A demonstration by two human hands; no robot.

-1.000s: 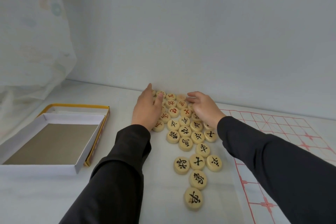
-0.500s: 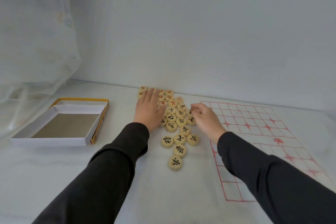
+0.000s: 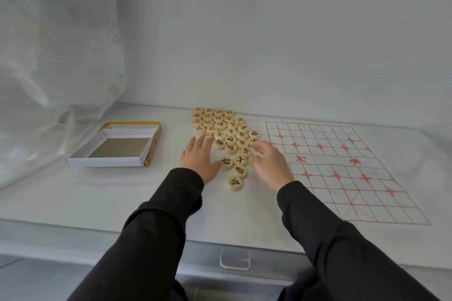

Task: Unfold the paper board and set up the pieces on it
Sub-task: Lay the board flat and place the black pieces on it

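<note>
This looks like a room in a home, laid out for a quiet board game. A white desk (image 3: 122, 203) stands against a plain pale wall (image 3: 281, 32), with a clear drawer pull (image 3: 235, 261) under its front edge. A sheer curtain (image 3: 53, 51) hangs over the desk's left end. On the top lie leisure things: round wooden chess pieces (image 3: 226, 133) near the back edge, a paper board (image 3: 342, 168) toward the right end, and an open cardboard box (image 3: 107, 162) toward the left.

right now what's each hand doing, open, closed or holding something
left hand: open, fingers straight, beside the pieces.
right hand: fingers curled over the pieces; cannot tell if it holds one.
</note>
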